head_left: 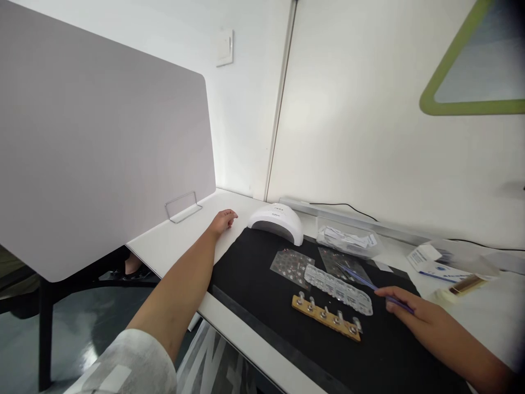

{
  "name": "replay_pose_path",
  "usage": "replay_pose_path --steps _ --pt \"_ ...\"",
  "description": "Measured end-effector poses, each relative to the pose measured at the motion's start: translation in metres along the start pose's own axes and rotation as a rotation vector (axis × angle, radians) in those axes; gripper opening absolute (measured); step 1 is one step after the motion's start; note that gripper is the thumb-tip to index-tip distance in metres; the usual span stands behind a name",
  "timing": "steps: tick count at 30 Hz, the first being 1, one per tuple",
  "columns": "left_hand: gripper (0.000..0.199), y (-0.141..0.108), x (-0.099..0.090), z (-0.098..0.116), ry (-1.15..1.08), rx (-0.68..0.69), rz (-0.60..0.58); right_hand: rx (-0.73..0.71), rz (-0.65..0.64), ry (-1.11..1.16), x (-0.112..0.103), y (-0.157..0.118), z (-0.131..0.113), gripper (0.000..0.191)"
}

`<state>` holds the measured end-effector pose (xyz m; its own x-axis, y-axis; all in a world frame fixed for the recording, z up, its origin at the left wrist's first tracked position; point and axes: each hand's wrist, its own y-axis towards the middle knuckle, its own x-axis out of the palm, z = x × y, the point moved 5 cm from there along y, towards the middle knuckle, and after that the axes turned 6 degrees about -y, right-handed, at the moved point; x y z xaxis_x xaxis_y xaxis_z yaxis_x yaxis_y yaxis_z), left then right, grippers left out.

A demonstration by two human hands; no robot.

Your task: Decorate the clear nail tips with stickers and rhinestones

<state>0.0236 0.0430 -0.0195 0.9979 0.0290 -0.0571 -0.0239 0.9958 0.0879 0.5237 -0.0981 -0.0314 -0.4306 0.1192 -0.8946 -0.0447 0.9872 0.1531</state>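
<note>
Purple tweezers (357,276) are held in my right hand (404,307), their tips pointing left over a sheet of small decorations (342,261). My left hand (223,221) rests on the white table with its fingers curled in and nothing visible in them, left of a white nail lamp (278,216). Between the hands lies a clear compartment case (338,289), next to another clear sheet with small shiny pieces (291,266). Nearer to me sits a wooden strip (326,317) with several nail-tip stands in a row. A black mat (262,295) lies under these things.
Behind the mat stands a clear plastic box (348,241) with white packets. On the right are an opened white-and-blue box (441,268) and a brown-and-cream item (465,285). A grey divider panel (106,126) borders the table's left side. A black cable (348,206) runs along the wall.
</note>
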Motion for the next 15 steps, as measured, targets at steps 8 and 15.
replay_pose_path --steps 8,15 --pt "0.029 0.003 -0.001 0.001 0.005 0.014 0.015 0.065 -0.05 -0.065 -0.005 -0.007 -0.01 0.054" --pt "0.024 0.003 0.002 0.007 -0.003 0.041 -0.016 -0.036 0.317 0.028 -0.031 -0.017 -0.043 0.034"
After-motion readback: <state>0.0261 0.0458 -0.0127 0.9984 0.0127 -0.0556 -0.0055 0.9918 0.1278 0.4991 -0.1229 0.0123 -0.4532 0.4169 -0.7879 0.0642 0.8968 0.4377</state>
